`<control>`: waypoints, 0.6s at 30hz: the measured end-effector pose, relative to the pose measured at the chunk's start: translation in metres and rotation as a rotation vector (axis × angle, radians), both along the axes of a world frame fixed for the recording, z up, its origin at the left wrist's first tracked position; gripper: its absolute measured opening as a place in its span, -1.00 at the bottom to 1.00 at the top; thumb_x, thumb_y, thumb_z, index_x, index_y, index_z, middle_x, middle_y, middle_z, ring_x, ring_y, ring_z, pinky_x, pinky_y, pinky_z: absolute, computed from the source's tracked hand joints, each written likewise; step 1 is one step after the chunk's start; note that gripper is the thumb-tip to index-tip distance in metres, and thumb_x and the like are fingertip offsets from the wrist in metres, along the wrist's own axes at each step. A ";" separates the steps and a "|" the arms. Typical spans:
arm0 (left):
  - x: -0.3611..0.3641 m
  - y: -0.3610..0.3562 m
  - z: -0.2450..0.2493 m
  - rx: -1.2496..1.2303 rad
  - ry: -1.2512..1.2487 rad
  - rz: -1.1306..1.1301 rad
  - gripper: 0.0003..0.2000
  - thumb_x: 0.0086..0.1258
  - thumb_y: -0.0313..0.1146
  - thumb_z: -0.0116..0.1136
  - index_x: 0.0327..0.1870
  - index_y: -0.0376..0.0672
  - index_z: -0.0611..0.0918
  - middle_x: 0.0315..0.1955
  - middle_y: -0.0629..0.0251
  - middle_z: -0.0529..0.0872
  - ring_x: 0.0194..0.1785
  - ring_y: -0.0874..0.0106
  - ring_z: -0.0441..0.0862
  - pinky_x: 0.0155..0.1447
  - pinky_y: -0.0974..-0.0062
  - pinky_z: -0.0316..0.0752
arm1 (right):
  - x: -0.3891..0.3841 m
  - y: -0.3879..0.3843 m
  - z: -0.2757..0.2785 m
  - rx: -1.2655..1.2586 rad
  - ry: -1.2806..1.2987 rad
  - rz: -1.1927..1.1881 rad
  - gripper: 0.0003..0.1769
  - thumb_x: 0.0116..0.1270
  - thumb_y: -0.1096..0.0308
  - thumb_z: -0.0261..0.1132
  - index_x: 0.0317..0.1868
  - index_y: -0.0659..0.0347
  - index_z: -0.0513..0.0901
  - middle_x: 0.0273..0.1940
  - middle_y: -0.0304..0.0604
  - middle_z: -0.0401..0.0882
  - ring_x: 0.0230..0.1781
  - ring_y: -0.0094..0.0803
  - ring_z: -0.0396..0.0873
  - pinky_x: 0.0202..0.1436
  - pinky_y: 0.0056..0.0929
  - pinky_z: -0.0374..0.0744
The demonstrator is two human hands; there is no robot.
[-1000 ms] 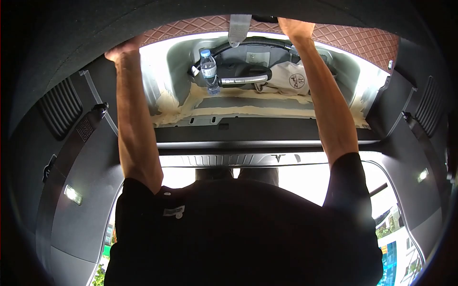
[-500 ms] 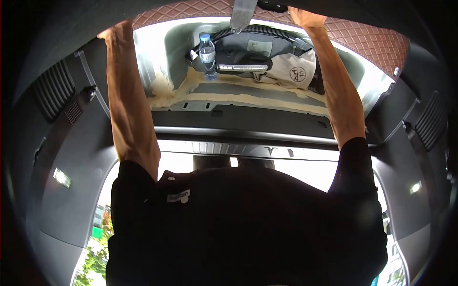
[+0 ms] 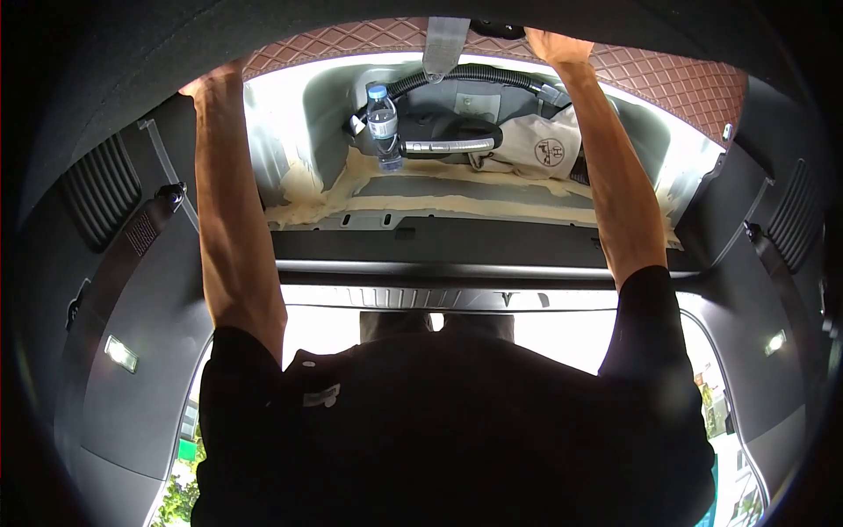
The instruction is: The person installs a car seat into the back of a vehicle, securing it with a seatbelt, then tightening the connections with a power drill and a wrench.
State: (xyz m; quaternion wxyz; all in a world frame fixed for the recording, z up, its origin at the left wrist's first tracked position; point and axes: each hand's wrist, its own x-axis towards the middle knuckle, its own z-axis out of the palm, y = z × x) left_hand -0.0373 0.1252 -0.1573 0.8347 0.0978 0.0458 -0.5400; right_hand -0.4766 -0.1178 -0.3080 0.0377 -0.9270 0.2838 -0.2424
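My left hand reaches to the upper left, at the lower edge of a dark cover beside a brown quilted mat. Its fingers are hidden behind that edge. Higher on the right, my right hand is against the same mat, near a black fitting; the cover's edge hides its fingers too. Between my forearms lies the car's open floor well. In it a water bottle with a blue cap stands beside a grey-and-black handle. A grey strap hangs at top centre.
A pale cloth bag and a black corrugated hose lie in the well. Beige sealant runs along its seams. A black sill crosses below, and dark trim panels with lit lamps flank my body.
The well, bottle and sill sit slightly lower in the view, as the camera has tilted. Both hands remain near the mat, the right one slightly lower in the picture.
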 end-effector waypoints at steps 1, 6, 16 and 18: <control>-0.001 0.002 0.000 0.003 -0.005 0.011 -0.24 0.54 0.30 -0.21 0.49 -0.16 0.44 0.51 0.13 0.41 0.53 0.04 0.35 0.60 0.06 0.24 | 0.000 0.000 0.000 -0.001 -0.001 0.005 -0.57 0.39 0.19 0.35 0.22 0.15 0.72 0.22 0.11 0.68 0.23 0.15 0.61 0.34 0.13 0.50; -0.016 0.025 0.002 -0.010 -0.010 0.050 -0.21 0.53 0.34 -0.23 0.51 -0.16 0.42 0.53 0.13 0.38 0.54 0.03 0.33 0.60 0.05 0.23 | -0.003 -0.007 0.000 0.001 -0.006 0.023 -0.58 0.40 0.19 0.34 0.21 0.16 0.72 0.21 0.10 0.70 0.20 0.12 0.63 0.31 0.09 0.53; -0.010 0.025 -0.008 0.009 -0.012 0.062 -0.14 0.51 0.42 -0.28 0.55 -0.15 0.36 0.57 0.13 0.32 0.55 0.01 0.28 0.61 0.04 0.22 | -0.006 -0.006 0.002 -0.013 0.006 0.003 -0.59 0.43 0.18 0.34 0.18 0.19 0.73 0.18 0.10 0.72 0.15 0.07 0.68 0.23 0.03 0.58; -0.026 0.044 -0.004 0.028 -0.009 0.084 -0.12 0.50 0.44 -0.29 0.56 -0.14 0.35 0.58 0.13 0.31 0.56 0.00 0.27 0.61 0.03 0.21 | -0.006 -0.008 -0.003 -0.004 -0.005 0.013 -0.60 0.43 0.18 0.34 0.18 0.20 0.74 0.17 0.10 0.72 0.14 0.06 0.68 0.22 0.01 0.59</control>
